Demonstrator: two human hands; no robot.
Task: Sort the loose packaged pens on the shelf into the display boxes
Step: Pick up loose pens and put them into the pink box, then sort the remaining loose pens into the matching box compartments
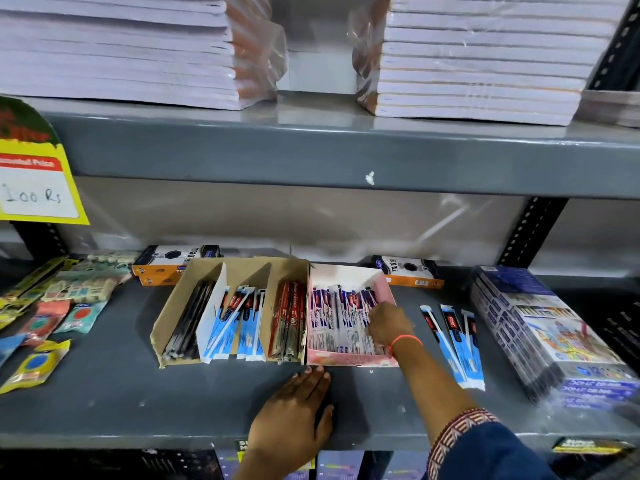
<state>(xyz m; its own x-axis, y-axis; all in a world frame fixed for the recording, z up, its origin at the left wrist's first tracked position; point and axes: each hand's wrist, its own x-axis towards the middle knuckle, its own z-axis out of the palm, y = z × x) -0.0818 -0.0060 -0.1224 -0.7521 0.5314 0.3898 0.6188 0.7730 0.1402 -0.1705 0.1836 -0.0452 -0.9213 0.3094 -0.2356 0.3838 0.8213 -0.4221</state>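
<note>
A brown cardboard display box on the grey shelf has three compartments: black pens at left, blue-and-white packaged pens in the middle, red pens at right. Beside it stands a pink box filled with purple-and-white packaged pens. My right hand reaches into the pink box, its fingers resting among those packs; whether it grips one is unclear. My left hand lies flat on the shelf just in front of the boxes, holding nothing. Three loose blue-and-white pen packs lie right of the pink box.
Wrapped stacks of colour sets sit at the far right. Eraser and sharpener packets are scattered at left. Orange-and-black boxes stand behind the display boxes. Notebook stacks fill the shelf above. A yellow price tag hangs at left.
</note>
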